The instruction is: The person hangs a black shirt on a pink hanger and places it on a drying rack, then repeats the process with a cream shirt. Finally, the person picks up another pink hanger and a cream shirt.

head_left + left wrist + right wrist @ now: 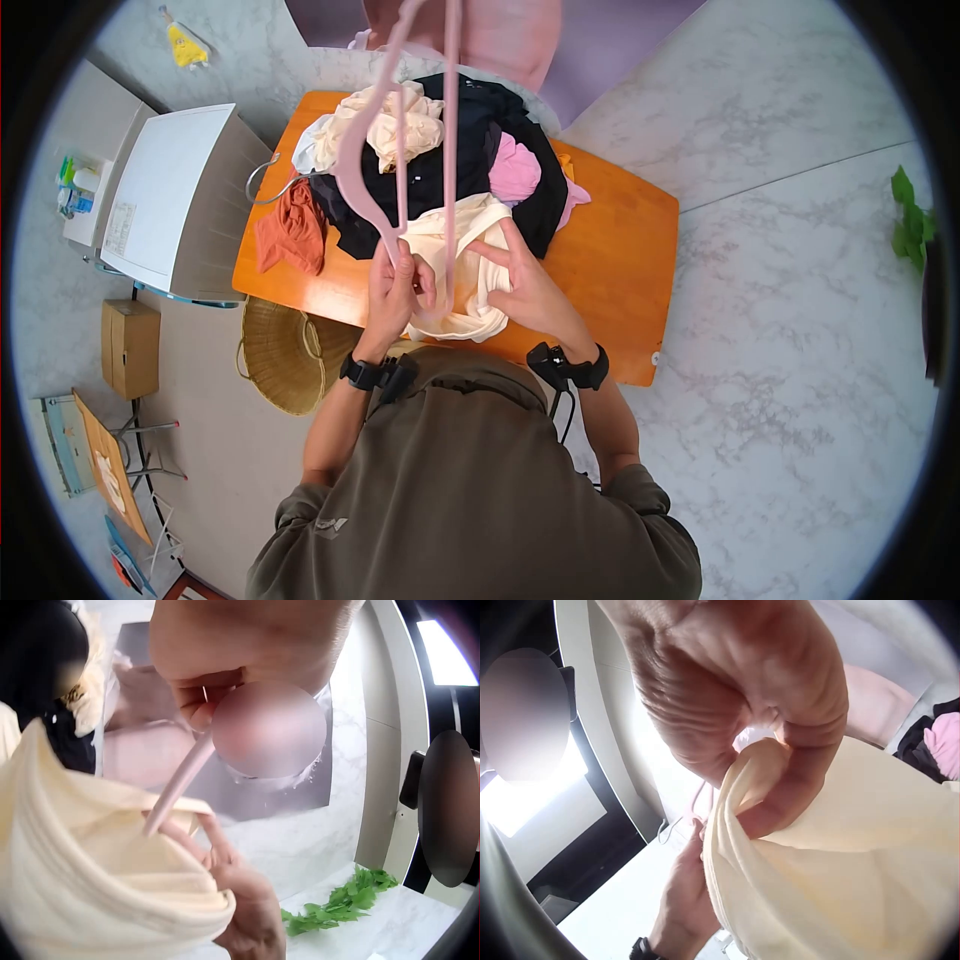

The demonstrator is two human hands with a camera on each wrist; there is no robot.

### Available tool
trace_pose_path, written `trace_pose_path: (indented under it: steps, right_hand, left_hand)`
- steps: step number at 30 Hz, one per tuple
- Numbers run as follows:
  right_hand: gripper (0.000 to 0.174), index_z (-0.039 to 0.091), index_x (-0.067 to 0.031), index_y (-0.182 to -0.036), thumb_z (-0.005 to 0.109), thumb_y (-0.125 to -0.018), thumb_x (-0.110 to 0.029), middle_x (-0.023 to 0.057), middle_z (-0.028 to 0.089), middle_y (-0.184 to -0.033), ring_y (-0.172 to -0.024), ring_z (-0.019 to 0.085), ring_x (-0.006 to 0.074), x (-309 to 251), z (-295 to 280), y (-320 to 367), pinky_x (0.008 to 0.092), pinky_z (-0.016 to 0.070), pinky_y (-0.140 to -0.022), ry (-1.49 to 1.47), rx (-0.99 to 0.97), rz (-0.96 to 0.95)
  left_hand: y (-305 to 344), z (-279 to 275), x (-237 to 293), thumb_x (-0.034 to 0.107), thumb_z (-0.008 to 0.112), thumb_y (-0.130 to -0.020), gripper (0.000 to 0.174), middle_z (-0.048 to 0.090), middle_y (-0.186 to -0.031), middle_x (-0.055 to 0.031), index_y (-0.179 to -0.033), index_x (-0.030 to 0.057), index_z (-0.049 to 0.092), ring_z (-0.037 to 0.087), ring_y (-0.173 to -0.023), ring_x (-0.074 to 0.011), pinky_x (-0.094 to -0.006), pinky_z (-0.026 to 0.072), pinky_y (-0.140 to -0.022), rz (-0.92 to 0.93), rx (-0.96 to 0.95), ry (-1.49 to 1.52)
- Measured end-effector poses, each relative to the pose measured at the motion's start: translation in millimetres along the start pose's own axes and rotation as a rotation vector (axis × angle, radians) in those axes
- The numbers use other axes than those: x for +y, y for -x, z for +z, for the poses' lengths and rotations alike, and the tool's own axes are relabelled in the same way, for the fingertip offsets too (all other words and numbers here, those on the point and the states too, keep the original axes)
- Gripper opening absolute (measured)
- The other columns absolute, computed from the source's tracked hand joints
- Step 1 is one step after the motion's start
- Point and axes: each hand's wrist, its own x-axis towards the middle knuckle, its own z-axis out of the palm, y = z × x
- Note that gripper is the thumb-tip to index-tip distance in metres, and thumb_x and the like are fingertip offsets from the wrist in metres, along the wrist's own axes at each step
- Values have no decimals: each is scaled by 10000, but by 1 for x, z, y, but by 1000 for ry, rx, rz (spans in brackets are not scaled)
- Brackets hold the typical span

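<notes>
The left hand (pixel 392 295) grips a pale pink hanger (pixel 352 165), which stands up toward the camera with its metal hook to the left. Cream fabric (pixel 478 325) hangs at the table's near edge between both hands. In the left wrist view, one hanger arm (pixel 180 784) reaches into the opening of the cream fabric (pixel 82 870), below the left hand (pixel 247 637). The right hand (pixel 535 295) is at the fabric's right side; in the right wrist view its thumb and fingers (pixel 776 806) pinch the folded edge of the cloth (pixel 870 889).
On the orange wooden table (pixel 620 240) lies a pile of black clothes (pixel 475 110), with a cream garment (pixel 405 135), a pink one (pixel 515 170) and a rust-coloured one (pixel 292 232). A wicker basket (pixel 280 365) stands below the left edge, near a white appliance (pixel 170 190).
</notes>
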Motion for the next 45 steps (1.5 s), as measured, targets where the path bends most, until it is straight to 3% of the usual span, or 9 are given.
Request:
trace_pose_path:
  steps: [8, 11, 14, 23, 26, 34, 37, 41, 45]
  right_hand:
    - [897, 66, 17, -1460, 505, -688, 141, 200, 461, -1334, -1313, 440, 275, 0, 0, -5, 330, 413, -978, -299, 12, -124]
    - [883, 88, -2, -1459, 484, -684, 153, 157, 434, -1321, -1310, 450, 255, -7, -6, -3, 328, 434, -952, -395, -48, -88]
    - [941, 89, -18, -1467, 422, -611, 188, 152, 365, -1394, -1342, 412, 264, -5, -11, -1, 329, 401, -998, -390, -81, -79]
    - [930, 31, -21, -1474, 436, -657, 162, 231, 476, -1344, -1283, 473, 249, -27, -22, 3, 277, 476, -853, -455, -122, -35]
    - [940, 80, -52, -1461, 420, -615, 176, 236, 448, -1386, -1266, 484, 229, -21, -24, 4, 277, 500, -869, -533, -158, -35]
    - [936, 65, -40, -1469, 429, -633, 169, 230, 454, -1384, -1188, 521, 187, -8, -24, 2, 227, 462, -862, -381, -201, -68]
    - [833, 122, 18, -1424, 501, -690, 132, 245, 483, -1357, -1177, 471, 162, 16, -16, 5, 246, 442, -838, -324, -189, -34]
    - [843, 124, 9, -1432, 524, -699, 121, 236, 501, -1336, -1228, 454, 174, -3, -16, 8, 261, 398, -937, -418, -207, -6]
    - [868, 121, -17, -1451, 513, -693, 138, 216, 463, -1361, -1238, 453, 176, -24, -17, 8, 283, 434, -909, -586, -229, -69]
  left_hand:
    - [3, 9, -12, 349, 410, -1016, 336, 512, -697, -28, -864, 52, 446, 470, -567, -78, -202, 376, -520, 65, -136, -133]
    - [-5, -3, -17, 232, 433, -1013, 241, 536, -823, -21, -970, 10, 518, 488, -735, -95, -237, 426, -669, 42, -253, -228]
    - [-1, -11, -18, 337, 443, -1006, 366, 577, -990, -41, -1112, -2, 531, 536, -852, -129, -240, 417, -701, -153, -276, -311]
    - [17, -6, -40, 274, 424, -1014, 356, 503, -1327, -103, -1255, 19, 486, 531, -1180, -218, -371, 460, -942, -143, -350, -144]
    - [23, -9, -38, 270, 415, -1016, 350, 481, -1343, -117, -1239, 9, 482, 537, -1165, -223, -400, 433, -999, -240, -382, -164]
    - [15, -8, -30, 312, 449, -1004, 347, 587, -1164, -122, -1116, -6, 532, 622, -990, -208, -337, 497, -844, -139, -271, -323]
    - [12, -9, -32, 254, 439, -1013, 302, 583, -1151, -127, -1120, -11, 534, 631, -991, -227, -354, 491, -852, -66, -174, 103]
    - [8, -12, -31, 242, 440, -1012, 300, 573, -1157, -130, -1117, -22, 536, 630, -982, -216, -341, 488, -862, -60, -162, 136]
    - [11, -8, -35, 193, 445, -1005, 232, 563, -1141, -119, -1059, -11, 541, 599, -1013, -208, -324, 493, -858, -9, -264, -242]
